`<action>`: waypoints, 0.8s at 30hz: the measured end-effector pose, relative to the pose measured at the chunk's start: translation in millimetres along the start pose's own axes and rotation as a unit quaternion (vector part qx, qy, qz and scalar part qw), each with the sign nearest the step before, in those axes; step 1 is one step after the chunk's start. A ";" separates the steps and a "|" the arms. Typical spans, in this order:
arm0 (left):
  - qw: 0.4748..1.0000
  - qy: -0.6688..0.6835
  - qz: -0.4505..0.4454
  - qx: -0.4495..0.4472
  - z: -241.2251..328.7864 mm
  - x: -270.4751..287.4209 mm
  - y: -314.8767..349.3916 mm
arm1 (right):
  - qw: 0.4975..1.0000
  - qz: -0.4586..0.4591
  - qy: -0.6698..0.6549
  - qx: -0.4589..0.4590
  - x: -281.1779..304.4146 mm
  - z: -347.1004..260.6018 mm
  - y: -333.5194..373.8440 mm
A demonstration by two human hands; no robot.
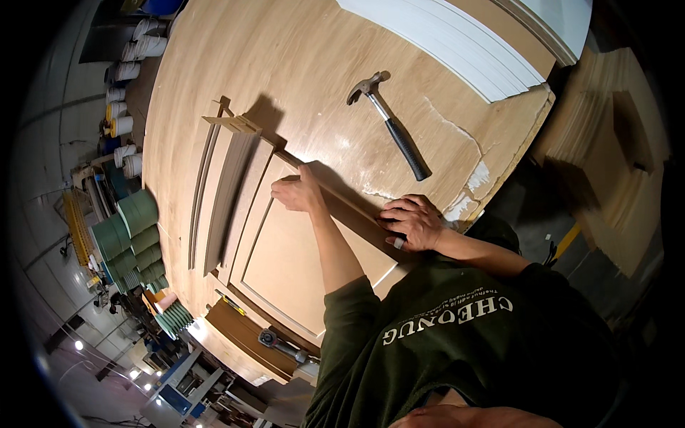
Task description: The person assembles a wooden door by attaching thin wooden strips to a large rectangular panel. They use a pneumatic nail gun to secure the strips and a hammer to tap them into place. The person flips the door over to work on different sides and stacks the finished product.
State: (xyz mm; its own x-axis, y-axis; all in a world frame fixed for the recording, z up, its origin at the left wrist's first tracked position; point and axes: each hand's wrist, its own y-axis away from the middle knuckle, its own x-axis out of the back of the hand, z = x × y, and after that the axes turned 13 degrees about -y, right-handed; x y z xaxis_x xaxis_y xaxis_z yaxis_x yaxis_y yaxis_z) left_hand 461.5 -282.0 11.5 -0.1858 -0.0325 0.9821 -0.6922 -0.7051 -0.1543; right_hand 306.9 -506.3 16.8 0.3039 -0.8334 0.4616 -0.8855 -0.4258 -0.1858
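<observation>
A light wooden frame panel point(325, 250) with a recessed centre lies on the bench in front of me. Along its far right edge runs a long wooden strip point(349, 200). My left hand point(298, 191) is closed over the middle part of this strip, thumb and fingers pinching its edge. At the strip's near end, my right hand point(412, 225) curls its fingers over the wood, with a ring on one finger. A claw hammer point(389, 125) with a black grip rests on the bench beyond my hands.
Stacked wooden boards point(232, 192) stand left of the panel. White panels point(457, 43) are piled at the far right. A power tool point(278, 342) and a yellow knife point(232, 303) lie at the near left. Green rolls point(135, 235) and buckets point(146, 46) stand beyond the bench point(235, 50).
</observation>
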 end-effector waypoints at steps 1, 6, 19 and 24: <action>1.000 -0.006 -0.003 0.003 -0.4 -0.4 0.0 | 1.000 0.000 0.000 0.000 0.3 -0.4 0.5; 0.999 -0.030 -0.008 0.010 0.4 -0.8 1.2 | 1.000 -0.002 0.006 0.004 0.1 -0.2 2.4; 0.961 0.232 -0.113 -0.097 -60.8 29.7 28.6 | 0.999 0.013 0.022 0.032 -4.0 -0.5 1.5; 0.943 0.216 -0.106 -0.230 -149.0 75.4 187.0 | 0.999 0.021 0.027 0.034 -5.8 -0.5 4.1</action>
State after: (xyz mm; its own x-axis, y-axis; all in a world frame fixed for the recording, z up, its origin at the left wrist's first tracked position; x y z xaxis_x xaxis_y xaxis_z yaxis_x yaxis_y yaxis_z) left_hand 214.1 -310.8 40.6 -0.2074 0.4371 0.8752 -0.9566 -0.2780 -0.0879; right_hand 301.3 -503.0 13.8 0.2456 -0.8318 0.4977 -0.8711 -0.4146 -0.2632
